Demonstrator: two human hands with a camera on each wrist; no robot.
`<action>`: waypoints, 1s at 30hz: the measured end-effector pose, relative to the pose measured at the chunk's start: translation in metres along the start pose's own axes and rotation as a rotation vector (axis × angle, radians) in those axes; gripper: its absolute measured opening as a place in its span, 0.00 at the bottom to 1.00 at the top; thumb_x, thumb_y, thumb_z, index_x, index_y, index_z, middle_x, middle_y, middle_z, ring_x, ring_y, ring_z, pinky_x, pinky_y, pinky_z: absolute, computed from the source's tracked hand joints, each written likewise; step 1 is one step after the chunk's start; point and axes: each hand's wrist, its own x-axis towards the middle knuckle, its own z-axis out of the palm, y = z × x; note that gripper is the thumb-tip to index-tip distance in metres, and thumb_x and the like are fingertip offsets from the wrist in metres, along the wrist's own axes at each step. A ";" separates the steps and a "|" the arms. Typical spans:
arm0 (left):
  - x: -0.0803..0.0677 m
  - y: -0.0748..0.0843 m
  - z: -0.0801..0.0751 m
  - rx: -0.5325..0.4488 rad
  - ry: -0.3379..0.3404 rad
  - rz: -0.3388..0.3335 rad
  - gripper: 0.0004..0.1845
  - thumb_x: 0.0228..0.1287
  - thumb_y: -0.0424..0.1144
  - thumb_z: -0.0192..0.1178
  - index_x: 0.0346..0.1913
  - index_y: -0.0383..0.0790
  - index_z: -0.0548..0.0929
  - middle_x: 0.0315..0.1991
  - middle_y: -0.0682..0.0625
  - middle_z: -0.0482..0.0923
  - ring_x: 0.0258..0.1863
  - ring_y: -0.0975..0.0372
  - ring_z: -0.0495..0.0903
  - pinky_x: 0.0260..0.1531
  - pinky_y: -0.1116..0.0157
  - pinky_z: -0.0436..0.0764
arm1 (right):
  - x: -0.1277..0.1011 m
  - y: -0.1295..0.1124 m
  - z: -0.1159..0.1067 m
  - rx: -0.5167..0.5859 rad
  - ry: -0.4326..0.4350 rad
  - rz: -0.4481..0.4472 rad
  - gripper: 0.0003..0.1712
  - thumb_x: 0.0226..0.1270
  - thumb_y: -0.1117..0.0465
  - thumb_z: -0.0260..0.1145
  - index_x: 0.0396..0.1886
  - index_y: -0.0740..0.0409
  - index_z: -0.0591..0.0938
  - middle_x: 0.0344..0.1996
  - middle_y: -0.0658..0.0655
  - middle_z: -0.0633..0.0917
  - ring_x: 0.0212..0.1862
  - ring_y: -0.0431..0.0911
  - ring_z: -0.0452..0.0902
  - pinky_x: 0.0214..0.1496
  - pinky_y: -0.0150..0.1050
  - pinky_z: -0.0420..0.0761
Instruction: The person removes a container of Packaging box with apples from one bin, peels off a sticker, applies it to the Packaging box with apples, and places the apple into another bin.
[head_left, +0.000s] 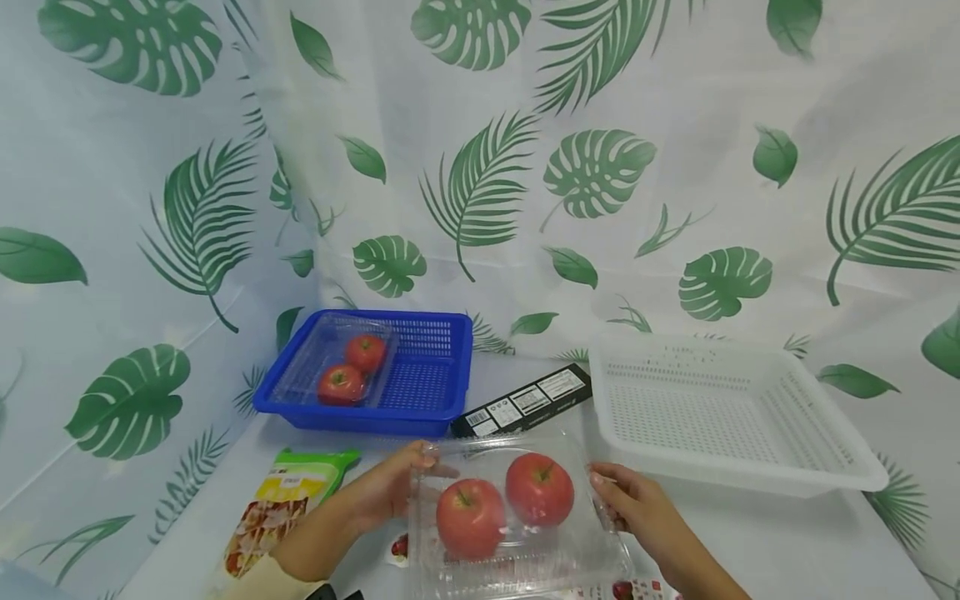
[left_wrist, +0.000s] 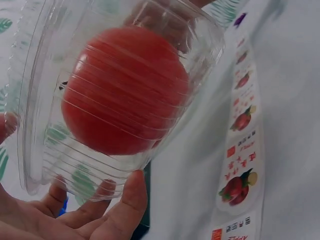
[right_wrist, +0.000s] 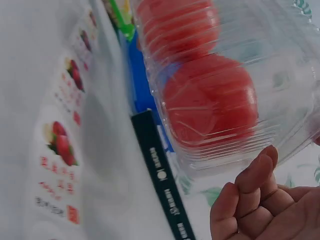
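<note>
A clear plastic clamshell box [head_left: 581, 546] with its lid over two red apples [head_left: 470, 523] is held up above the table, tilted toward me. My left hand [head_left: 390, 487] grips its left side; in the left wrist view the fingers [left_wrist: 131, 192] curl against the ribbed wall. On the opposite side, my right hand [head_left: 633, 504] holds the box edge, thumb on top. The right wrist view shows bent fingers [right_wrist: 255, 175] at the ribbed wall. Beneath the box lies a strip of apple-printed stickers [left_wrist: 243, 120], partly hidden in the head view.
A blue basket [head_left: 427, 423] at the back left contains another clear box [head_left: 300, 371] with two apples. A white basket [head_left: 750, 471] stands at the right. Between them lies a long black carton [head_left: 525, 402]. A green-and-yellow food bag [head_left: 273, 508] lies by my left forearm.
</note>
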 end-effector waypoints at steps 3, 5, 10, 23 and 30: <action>0.005 -0.006 0.001 0.007 -0.007 -0.012 0.23 0.66 0.50 0.51 0.54 0.42 0.59 0.60 0.38 0.72 0.51 0.45 0.78 0.42 0.55 0.80 | -0.004 0.010 -0.001 0.022 -0.011 0.015 0.37 0.74 0.47 0.57 0.68 0.73 0.64 0.29 0.53 0.74 0.31 0.43 0.67 0.33 0.38 0.75; 0.010 -0.009 0.002 0.006 0.010 -0.015 0.25 0.67 0.52 0.51 0.58 0.40 0.59 0.60 0.37 0.72 0.53 0.45 0.77 0.44 0.53 0.80 | -0.005 0.014 0.000 0.046 0.015 0.033 0.37 0.73 0.46 0.57 0.69 0.70 0.64 0.32 0.53 0.74 0.31 0.42 0.66 0.34 0.38 0.74; 0.024 -0.013 0.005 0.022 0.104 -0.015 0.37 0.69 0.61 0.50 0.66 0.35 0.61 0.60 0.38 0.72 0.57 0.45 0.73 0.50 0.49 0.75 | -0.004 0.023 0.003 0.125 0.096 0.063 0.37 0.72 0.46 0.58 0.70 0.67 0.64 0.39 0.55 0.73 0.32 0.43 0.64 0.31 0.36 0.70; 0.039 -0.026 0.015 0.118 0.183 0.016 0.42 0.65 0.69 0.48 0.66 0.36 0.66 0.62 0.34 0.69 0.59 0.42 0.70 0.54 0.42 0.71 | -0.003 0.045 0.003 0.142 0.110 0.114 0.40 0.72 0.42 0.57 0.70 0.66 0.62 0.64 0.67 0.69 0.59 0.53 0.66 0.53 0.51 0.77; 0.043 -0.032 0.020 0.125 0.254 0.040 0.41 0.67 0.67 0.49 0.65 0.33 0.67 0.61 0.37 0.70 0.55 0.48 0.71 0.46 0.53 0.76 | -0.001 0.047 -0.001 0.156 0.116 0.090 0.37 0.72 0.49 0.60 0.70 0.68 0.61 0.33 0.53 0.73 0.29 0.39 0.65 0.30 0.33 0.73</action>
